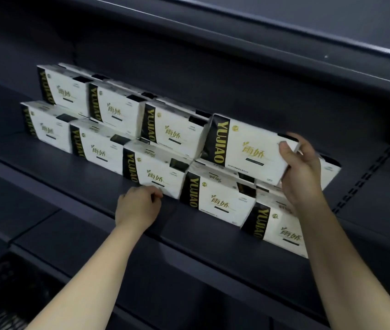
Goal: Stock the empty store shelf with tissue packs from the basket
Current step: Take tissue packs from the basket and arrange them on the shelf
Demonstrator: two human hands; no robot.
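Observation:
White tissue packs with black ends and gold lettering stand in two stacked rows on the dark shelf (pixel 94 186). My right hand (pixel 301 170) grips the right end of the rightmost top-row tissue pack (pixel 248 148), which sits tilted on the lower packs. My left hand (pixel 139 206) rests on the shelf with its fingers curled, touching the lower front corner of a bottom-row tissue pack (pixel 155 172). It holds nothing. The black basket (pixel 1 289) shows at the bottom left corner; its contents are hidden.
The shelf above (pixel 284 51) overhangs the top row closely. A perforated upright (pixel 360 179) marks the bay's right side. A lower shelf (pixel 189 294) juts out under my arms. Bare shelf lies left of the packs.

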